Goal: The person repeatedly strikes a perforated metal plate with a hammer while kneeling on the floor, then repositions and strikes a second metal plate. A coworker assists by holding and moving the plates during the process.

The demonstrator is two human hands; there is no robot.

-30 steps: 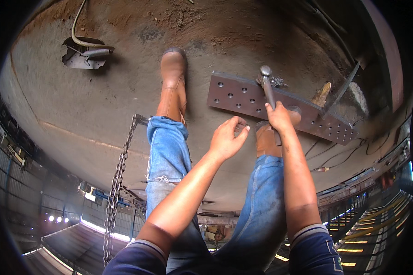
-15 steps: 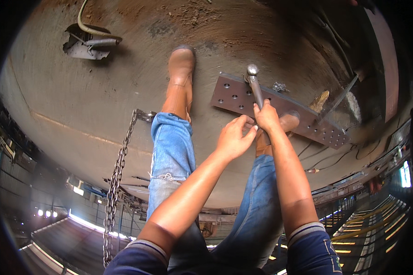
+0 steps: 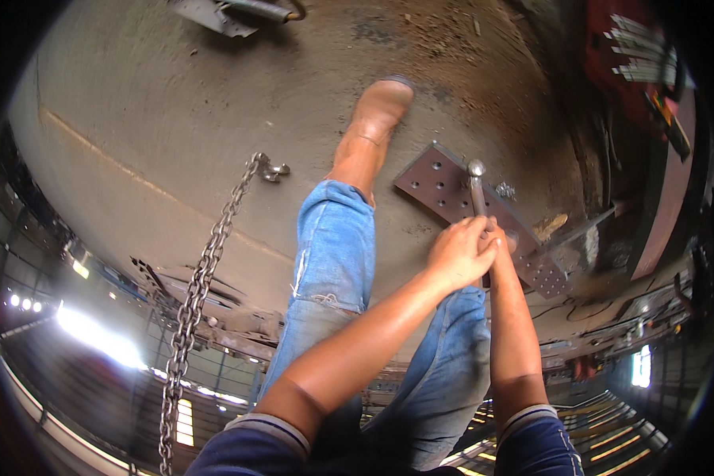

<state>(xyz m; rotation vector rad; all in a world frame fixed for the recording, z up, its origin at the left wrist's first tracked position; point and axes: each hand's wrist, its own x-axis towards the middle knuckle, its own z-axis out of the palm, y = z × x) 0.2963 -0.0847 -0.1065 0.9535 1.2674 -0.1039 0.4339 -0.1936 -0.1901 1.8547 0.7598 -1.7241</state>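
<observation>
A hammer [image 3: 477, 197] with a rounded steel head stands out over a brown steel plate [image 3: 451, 208] drilled with several holes. My right hand [image 3: 497, 236] is closed round its handle. My left hand [image 3: 457, 255] lies against the right one, its fingers bent over the same handle; part of the grip is hidden between the two hands. The handle's lower end shows below them. Under the hammer, the plate lies on the ground at a slant, partly covered by my hands. A small heap of shiny metal shavings [image 3: 505, 190] sits beside the plate's far edge.
A heavy chain [image 3: 194, 305] with a hook [image 3: 274, 171] runs along the left. At the upper left lies a bent metal scrap [image 3: 218, 17]. Pale thin rods [image 3: 641, 49] and a long steel bar [image 3: 665, 190] are at the right. My left boot [image 3: 381, 107] stands beside the plate.
The view has shifted, so the plate, chain and scrap appear elsewhere in the picture. My left hand has closed in from beside the handle onto it, next to my right hand.
</observation>
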